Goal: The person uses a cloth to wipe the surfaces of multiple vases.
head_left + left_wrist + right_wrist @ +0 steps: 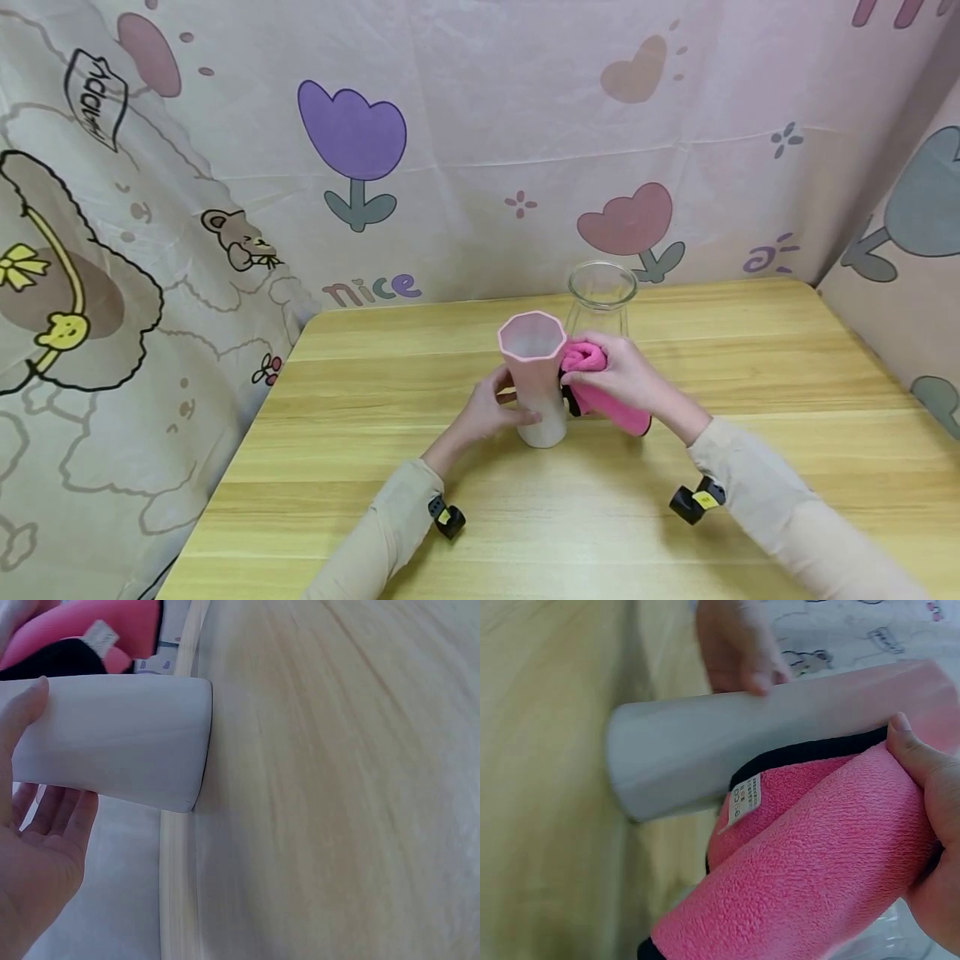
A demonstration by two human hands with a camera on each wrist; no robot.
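A tall faceted vase, pink at the rim and fading to white at the base, stands upright on the table. My left hand grips its lower half from the left, thumb in front and fingers behind. On the other side, my right hand holds a bunched pink cloth with black edging and a small white label. The cloth hangs down against the vase's right side, near the rim. Part of it is hidden in the palm.
Behind the right hand stands a clear glass vase with a wide rim, its lower part hidden by the hand and cloth. The wooden table meets a patterned fabric backdrop at the back and sides.
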